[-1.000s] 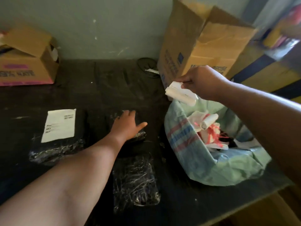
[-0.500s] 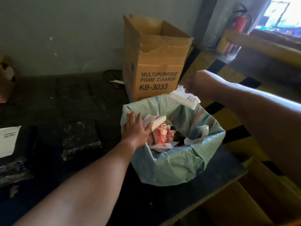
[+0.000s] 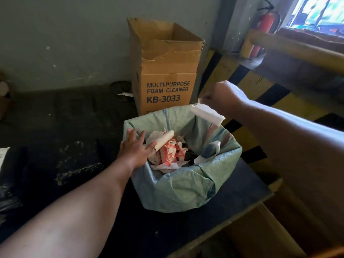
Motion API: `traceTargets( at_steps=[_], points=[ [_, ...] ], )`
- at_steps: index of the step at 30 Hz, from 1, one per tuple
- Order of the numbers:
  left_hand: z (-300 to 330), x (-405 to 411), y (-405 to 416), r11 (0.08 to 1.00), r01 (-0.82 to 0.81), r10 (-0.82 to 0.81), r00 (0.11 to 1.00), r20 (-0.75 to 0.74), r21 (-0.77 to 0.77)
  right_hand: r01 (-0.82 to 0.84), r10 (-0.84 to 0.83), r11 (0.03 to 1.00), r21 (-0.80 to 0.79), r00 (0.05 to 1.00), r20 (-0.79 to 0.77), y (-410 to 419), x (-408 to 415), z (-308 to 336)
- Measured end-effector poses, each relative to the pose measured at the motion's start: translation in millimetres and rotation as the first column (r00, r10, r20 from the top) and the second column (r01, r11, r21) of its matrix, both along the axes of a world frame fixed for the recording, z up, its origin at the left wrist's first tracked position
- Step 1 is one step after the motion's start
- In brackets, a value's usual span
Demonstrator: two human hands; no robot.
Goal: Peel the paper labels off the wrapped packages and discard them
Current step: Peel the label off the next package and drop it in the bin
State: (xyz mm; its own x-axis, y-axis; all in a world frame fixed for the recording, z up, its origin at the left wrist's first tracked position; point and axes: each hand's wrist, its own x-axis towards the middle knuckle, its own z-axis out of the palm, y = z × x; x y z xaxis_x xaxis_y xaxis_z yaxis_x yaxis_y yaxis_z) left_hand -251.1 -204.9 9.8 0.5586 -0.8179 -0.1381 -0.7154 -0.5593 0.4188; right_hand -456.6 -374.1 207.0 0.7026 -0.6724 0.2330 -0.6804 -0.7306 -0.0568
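My right hand [image 3: 220,95] pinches a rolled white paper label [image 3: 206,114] and holds it over the far rim of a green woven sack [image 3: 178,185]. Inside the sack lie crumpled white and red-printed papers [image 3: 169,155] and another rolled label [image 3: 164,140]. My left hand [image 3: 135,148] rests flat on the sack's near-left rim, fingers spread. A black wrapped package [image 3: 78,162] lies on the dark table to the left. Another package with a white label [image 3: 2,155] shows at the left edge.
An open cardboard box [image 3: 165,71] marked foam cleaner stands behind the sack against the wall. The table edge [image 3: 242,215] runs diagonally at the lower right. Beyond it are a yellow-black striped floor [image 3: 264,90] and a red fire extinguisher [image 3: 264,25].
My left hand left the black package and moved right onto the sack's rim. My right hand kept the rolled label over the sack. The view swung right.
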Motion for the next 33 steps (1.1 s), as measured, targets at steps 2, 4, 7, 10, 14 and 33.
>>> traceTargets(
  at_steps=[2,4,7,10,14,33],
  points=[
    [-1,0,0,1.000,-0.001,0.001,1.000,0.008,-0.007,-0.014,0.015,0.999,0.030,1.000,-0.007,-3,-4,-3],
    [-2,0,-1,1.000,0.000,0.000,1.000,0.008,-0.025,-0.035,0.035,0.999,0.006,0.993,-0.110,-7,-6,-5],
    [-3,-1,1,0.999,-0.005,0.005,1.000,-0.007,-0.040,-0.023,0.023,1.000,0.003,0.979,-0.204,-10,-8,-7],
    [-3,-1,2,0.999,-0.009,0.009,1.000,-0.013,-0.033,-0.048,0.047,0.999,-0.002,0.982,-0.184,-16,-9,-12],
    [-3,-1,1,0.999,-0.014,0.013,1.000,-0.029,-0.030,-0.017,0.018,0.996,0.088,1.000,-0.010,-16,-14,-12],
    [-3,-1,1,0.999,-0.008,0.008,1.000,-0.009,-0.040,0.039,-0.035,0.997,0.072,0.998,-0.046,-31,-21,-29]
  ],
)
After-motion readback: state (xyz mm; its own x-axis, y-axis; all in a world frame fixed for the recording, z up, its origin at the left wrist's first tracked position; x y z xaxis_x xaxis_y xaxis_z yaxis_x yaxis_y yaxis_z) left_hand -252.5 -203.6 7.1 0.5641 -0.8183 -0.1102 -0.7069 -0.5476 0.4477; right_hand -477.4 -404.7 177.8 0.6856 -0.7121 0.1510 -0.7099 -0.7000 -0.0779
